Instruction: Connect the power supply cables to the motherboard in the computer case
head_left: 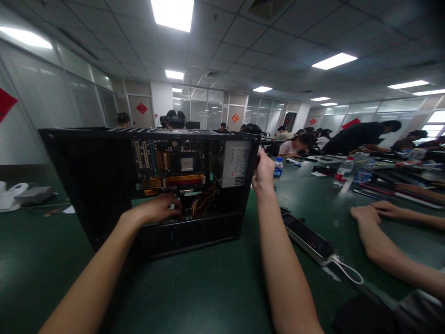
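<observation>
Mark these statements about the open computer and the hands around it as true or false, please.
1. The left hand reaches inside the open black metal computer case, near the bundle of coloured wires. True.
2. The right hand rests flat on the green table. False: it is raised against the case's upper right corner, beside the grey power supply box.
3. A long black and white power strip lies on the table to the right of the case. True.
4. The case's side panel is closed. False: the side is open and the green motherboard shows.
5. Another person's hands rest on the table at the right. True.
</observation>
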`<state>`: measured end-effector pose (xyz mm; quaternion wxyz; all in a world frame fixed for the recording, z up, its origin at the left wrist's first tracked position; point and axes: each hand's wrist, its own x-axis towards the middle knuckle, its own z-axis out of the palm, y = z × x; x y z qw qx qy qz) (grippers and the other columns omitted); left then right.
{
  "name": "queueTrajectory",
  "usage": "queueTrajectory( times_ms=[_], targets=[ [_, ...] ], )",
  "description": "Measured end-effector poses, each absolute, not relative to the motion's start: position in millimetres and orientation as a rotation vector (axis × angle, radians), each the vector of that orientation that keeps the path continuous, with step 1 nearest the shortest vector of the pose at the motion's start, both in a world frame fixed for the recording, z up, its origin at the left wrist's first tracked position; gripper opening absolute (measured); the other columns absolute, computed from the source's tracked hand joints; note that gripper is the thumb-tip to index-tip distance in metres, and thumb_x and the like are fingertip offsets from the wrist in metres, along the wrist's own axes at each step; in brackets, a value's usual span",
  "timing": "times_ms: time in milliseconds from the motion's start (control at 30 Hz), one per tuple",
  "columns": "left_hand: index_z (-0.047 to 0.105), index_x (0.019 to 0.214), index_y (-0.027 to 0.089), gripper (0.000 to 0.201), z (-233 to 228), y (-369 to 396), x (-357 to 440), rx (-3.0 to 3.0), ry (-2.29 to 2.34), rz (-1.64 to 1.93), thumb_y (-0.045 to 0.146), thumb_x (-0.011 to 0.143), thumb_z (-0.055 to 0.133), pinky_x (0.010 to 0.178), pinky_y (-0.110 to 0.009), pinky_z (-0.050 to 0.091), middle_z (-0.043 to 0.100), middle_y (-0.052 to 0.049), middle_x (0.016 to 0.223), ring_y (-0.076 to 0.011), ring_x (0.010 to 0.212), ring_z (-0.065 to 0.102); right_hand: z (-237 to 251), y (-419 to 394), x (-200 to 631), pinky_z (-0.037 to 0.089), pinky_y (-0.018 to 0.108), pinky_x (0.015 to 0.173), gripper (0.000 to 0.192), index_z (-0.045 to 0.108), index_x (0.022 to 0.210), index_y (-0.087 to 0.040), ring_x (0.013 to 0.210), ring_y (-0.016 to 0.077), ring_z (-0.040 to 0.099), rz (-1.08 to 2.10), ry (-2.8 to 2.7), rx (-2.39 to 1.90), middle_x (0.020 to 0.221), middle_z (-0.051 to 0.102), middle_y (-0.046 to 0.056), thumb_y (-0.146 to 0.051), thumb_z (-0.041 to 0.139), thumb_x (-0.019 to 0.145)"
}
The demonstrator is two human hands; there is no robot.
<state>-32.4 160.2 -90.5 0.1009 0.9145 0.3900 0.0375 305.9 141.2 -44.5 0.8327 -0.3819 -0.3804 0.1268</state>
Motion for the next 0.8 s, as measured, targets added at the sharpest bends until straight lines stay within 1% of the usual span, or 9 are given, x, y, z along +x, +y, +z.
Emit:
queueTrajectory(
  times_ms=[67, 167, 267, 367, 500, 567, 633, 700, 800],
  targets=[
    [0.072, 0.108, 0.02, 0.037, -88, 164, -29, 2.72, 1.076, 0.191, 0.046, 0.093, 0.05, 0.1, -0.035, 0.044, 0.067, -0.01, 0.12, -0.026, 0.113, 0.061, -32, 128, 308, 0.041, 0.021, 0.051, 0.047, 0.049, 0.068, -0.019, 0.054, 0.0079, 0.051, 0.299, -0.784, -0.714, 0.065, 0.053, -0.001, -0.057, 0.049, 0.094],
    [0.07, 0.101, 0.02, 0.043, -75, 161, -18, 2.652, 1.022, 0.425, 0.055, 0.095, 0.046, 0.094, -0.034, 0.046, 0.071, -0.007, 0.109, -0.0248, 0.103, 0.064, -12, 96, 298, 0.04, 0.021, 0.052, 0.049, 0.046, 0.067, -0.02, 0.054, 0.0079, 0.049, 0.171, -0.885, -0.586, 0.065, 0.049, -0.002, -0.061, 0.051, 0.093],
    [0.067, 0.097, 0.019, 0.046, -54, 146, -5, 2.58, 1.034, 0.638, 0.058, 0.096, 0.042, 0.086, -0.035, 0.048, 0.073, -0.006, 0.098, -0.024, 0.092, 0.066, 2, 60, 274, 0.04, 0.024, 0.053, 0.052, 0.048, 0.067, -0.021, 0.055, 0.0095, 0.048, 0.034, -1.058, -0.55, 0.066, 0.048, -0.001, -0.063, 0.044, 0.097],
    [0.068, 0.094, 0.018, 0.045, -36, 124, -1, 2.549, 1.055, 0.764, 0.058, 0.095, 0.046, 0.076, -0.033, 0.049, 0.073, -0.006, 0.09, -0.0228, 0.081, 0.067, 5, 36, 246, 0.041, 0.025, 0.057, 0.05, 0.054, 0.07, -0.02, 0.059, 0.0101, 0.051, 0.097, -1.38, -0.639, 0.067, 0.053, 0.0, -0.059, 0.045, 0.099],
    [0.069, 0.09, 0.017, 0.045, -21, 98, -14, 2.494, 1.091, 1.003, 0.058, 0.092, 0.052, 0.065, -0.03, 0.048, 0.071, -0.004, 0.077, -0.0198, 0.069, 0.065, -5, 35, 214, 0.047, 0.026, 0.07, 0.035, 0.066, 0.091, -0.016, 0.076, 0.0122, 0.061, 0.322, -1.904, -0.835, 0.084, 0.067, 0.003, -0.047, 0.054, 0.099],
    [0.069, 0.086, 0.018, 0.042, -16, 89, -21, 2.47, 1.128, 1.167, 0.057, 0.091, 0.055, 0.063, -0.028, 0.047, 0.07, -0.003, 0.075, -0.0187, 0.068, 0.064, -14, 44, 201, 0.048, 0.027, 0.079, 0.028, 0.066, 0.109, -0.015, 0.09, 0.0148, 0.065, 0.35, -2.083, -0.881, 0.103, 0.071, 0.006, -0.039, 0.059, 0.098],
    [0.069, 0.083, 0.018, 0.04, -10, 79, -26, 2.44, 1.158, 1.327, 0.055, 0.091, 0.057, 0.063, -0.027, 0.047, 0.07, -0.002, 0.074, -0.0175, 0.068, 0.063, -21, 51, 190, 0.048, 0.028, 0.084, 0.031, 0.063, 0.119, -0.015, 0.098, 0.0169, 0.065, 0.341, -2.183, -0.881, 0.114, 0.07, 0.009, -0.037, 0.06, 0.098],
    [0.069, 0.082, 0.019, 0.037, -3, 69, -28, 2.423, 1.177, 1.443, 0.053, 0.091, 0.057, 0.062, -0.026, 0.048, 0.07, -0.001, 0.074, -0.0166, 0.067, 0.063, -25, 54, 181, 0.047, 0.027, 0.08, 0.03, 0.063, 0.116, -0.015, 0.092, 0.0161, 0.065, 0.361, -2.232, -0.853, 0.107, 0.071, 0.007, -0.038, 0.059, 0.098],
    [0.07, 0.082, 0.02, 0.036, 5, 56, -28, 2.473, 1.173, 1.437, 0.053, 0.091, 0.058, 0.062, -0.025, 0.051, 0.07, -0.001, 0.075, -0.0169, 0.068, 0.063, -23, 48, 173, 0.041, 0.023, 0.064, 0.031, 0.062, 0.09, -0.015, 0.07, 0.0109, 0.058, 0.486, -2.208, -0.797, 0.079, 0.065, 0.001, -0.042, 0.052, 0.101]
  ],
)
